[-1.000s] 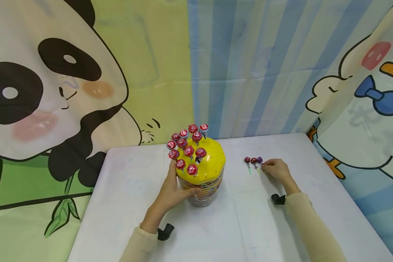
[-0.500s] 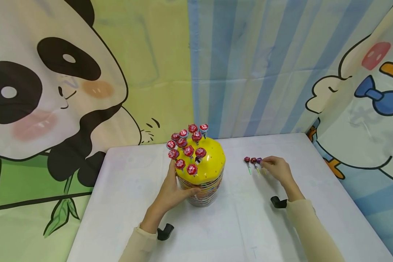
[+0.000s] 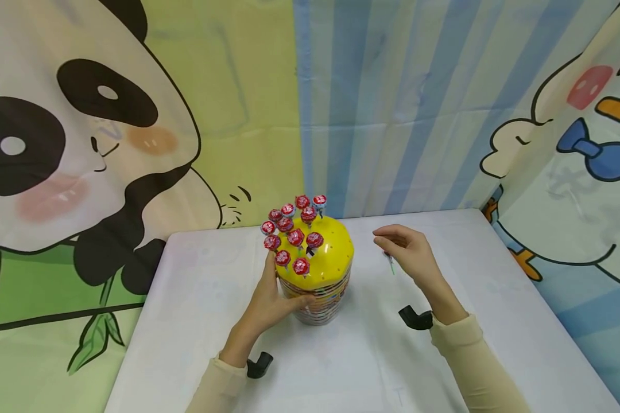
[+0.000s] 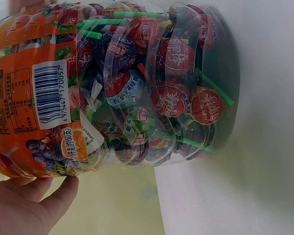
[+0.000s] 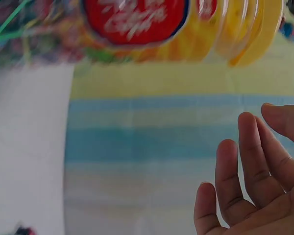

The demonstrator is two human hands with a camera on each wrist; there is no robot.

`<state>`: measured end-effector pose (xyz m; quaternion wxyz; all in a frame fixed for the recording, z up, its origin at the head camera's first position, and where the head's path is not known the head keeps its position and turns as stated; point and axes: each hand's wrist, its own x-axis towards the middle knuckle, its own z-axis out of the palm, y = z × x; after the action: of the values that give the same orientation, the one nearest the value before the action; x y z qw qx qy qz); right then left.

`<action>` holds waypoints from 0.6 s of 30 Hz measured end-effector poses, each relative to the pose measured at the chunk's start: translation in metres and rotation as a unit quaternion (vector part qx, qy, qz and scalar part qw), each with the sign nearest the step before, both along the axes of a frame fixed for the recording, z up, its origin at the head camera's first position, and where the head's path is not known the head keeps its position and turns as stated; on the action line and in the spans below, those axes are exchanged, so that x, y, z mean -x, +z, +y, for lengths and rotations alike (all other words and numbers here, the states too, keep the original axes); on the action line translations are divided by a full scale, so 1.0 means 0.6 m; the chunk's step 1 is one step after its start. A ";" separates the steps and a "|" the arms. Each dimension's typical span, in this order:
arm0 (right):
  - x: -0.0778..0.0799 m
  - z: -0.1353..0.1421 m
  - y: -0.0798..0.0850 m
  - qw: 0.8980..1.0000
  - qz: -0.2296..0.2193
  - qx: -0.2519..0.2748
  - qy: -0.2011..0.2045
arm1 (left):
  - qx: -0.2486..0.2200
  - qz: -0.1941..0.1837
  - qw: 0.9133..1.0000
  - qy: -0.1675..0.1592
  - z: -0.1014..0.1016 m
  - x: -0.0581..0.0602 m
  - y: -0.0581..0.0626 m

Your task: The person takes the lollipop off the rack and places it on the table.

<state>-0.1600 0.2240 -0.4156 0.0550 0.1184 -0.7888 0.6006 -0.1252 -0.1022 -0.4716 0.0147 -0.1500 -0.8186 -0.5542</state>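
Note:
A clear plastic jar [image 3: 325, 307] packed with wrapped lollipops stands on the table, its orange label and barcode [image 4: 51, 93] visible in the left wrist view. Several red-wrapped lollipops [image 3: 295, 237] stick up from its yellow lid [image 3: 337, 246], mostly on the left half. My left hand [image 3: 268, 304] grips the jar's left side, thumb across the front. To the right of the jar, my right hand [image 3: 413, 255] hovers over the table with relaxed fingers and nothing visible between them in the right wrist view. Below its fingertips shows a loose lollipop [image 3: 391, 264], partly hidden.
The white table [image 3: 212, 258] meets a printed cloth backdrop [image 3: 248, 115] with panda and duck drawings close behind the jar. Black wrist mounts [image 3: 415, 318] stick out from both sleeves.
My right hand was by three loose lollipops, fingertips at the purple one; it has moved left and up, now covering most of them. The left hand keeps its grip on the jar.

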 end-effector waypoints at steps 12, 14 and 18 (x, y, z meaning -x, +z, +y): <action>0.022 -0.104 0.061 0.994 0.067 0.050 0.075 | -0.007 -0.001 1.000 -0.006 0.000 0.000 0.000; 0.028 -0.116 0.065 0.993 0.078 0.046 0.079 | -0.006 0.000 1.000 -0.004 0.000 0.000 0.000; 0.035 -0.135 0.076 0.993 0.079 0.039 0.078 | -0.004 0.002 1.000 -0.002 0.000 0.000 0.001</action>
<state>-0.1809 0.1432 -0.3698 0.0749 0.2245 -0.7463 0.6221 -0.1254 -0.1022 -0.4711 0.0160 -0.1529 -0.8158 -0.5575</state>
